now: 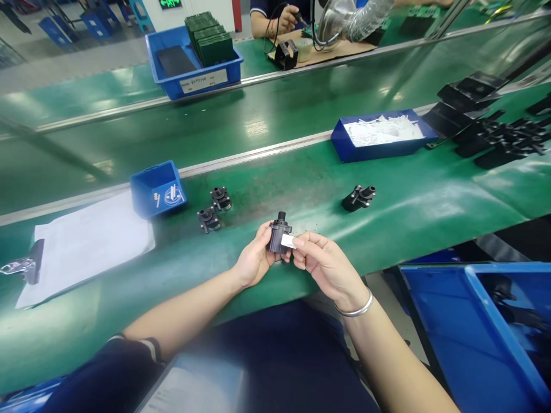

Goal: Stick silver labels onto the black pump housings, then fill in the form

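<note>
Left hand [253, 258] grips black cylindrical part [278, 236] upright over green bench [293, 178] | right hand [325, 258] pinches white slip [288, 241] against its side | judgement: steady the part, keep slip square, smooth from one edge.

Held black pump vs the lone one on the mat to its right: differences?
Pose: the held pump is roughly upright, spout up; the lone pump is tipped, spout toward image right.
Support: the left hand grips the held pump; the lone pump rests on the green mat.
Label: the right hand holds a white label against the held pump; the lone pump shows none.
Shared: black, cylindrical body.
</note>
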`<state>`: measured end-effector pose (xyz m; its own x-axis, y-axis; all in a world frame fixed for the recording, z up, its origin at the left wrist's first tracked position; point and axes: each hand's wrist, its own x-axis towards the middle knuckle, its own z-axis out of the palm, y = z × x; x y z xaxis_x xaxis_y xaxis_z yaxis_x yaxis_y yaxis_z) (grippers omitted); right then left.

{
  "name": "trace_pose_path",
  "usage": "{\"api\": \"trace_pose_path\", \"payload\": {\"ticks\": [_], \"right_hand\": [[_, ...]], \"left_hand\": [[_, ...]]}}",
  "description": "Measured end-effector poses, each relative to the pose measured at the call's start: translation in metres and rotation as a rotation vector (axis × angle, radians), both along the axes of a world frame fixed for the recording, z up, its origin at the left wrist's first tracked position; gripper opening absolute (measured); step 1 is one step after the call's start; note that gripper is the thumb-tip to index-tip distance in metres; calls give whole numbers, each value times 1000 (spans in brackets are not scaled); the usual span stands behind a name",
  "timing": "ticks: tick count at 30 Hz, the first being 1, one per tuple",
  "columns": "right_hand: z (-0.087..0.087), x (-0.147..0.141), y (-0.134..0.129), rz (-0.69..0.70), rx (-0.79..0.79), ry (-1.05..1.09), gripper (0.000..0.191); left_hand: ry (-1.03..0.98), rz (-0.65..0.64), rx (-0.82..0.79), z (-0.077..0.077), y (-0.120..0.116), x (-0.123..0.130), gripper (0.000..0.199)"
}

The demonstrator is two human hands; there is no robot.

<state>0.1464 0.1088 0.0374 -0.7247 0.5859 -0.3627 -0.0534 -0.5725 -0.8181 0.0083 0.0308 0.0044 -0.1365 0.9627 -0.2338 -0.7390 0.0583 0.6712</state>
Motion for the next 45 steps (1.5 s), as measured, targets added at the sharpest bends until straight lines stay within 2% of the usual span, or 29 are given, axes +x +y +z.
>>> {"api": "trace_pose_path", "payload": {"ticks": [9,17,28,41,45], "right_hand": [[3,3,2,-26,-11,4,21],[-2,-1,-4,20,116,-40,24],[-4,-7,-4,33,170,-108,24],[-4,-7,-6,4,184,-95,25],[-5,-6,-6,-2,140,-47,24]], "left_hand": [[-31,8,32,0,-1,1,32],[9,-4,12,-4,-2,1,29],[57,-26,30,-5,-3,0,28],[55,-29,27,-5,-3,0,28],[48,-25,24,-5,-3,0,29]]}}
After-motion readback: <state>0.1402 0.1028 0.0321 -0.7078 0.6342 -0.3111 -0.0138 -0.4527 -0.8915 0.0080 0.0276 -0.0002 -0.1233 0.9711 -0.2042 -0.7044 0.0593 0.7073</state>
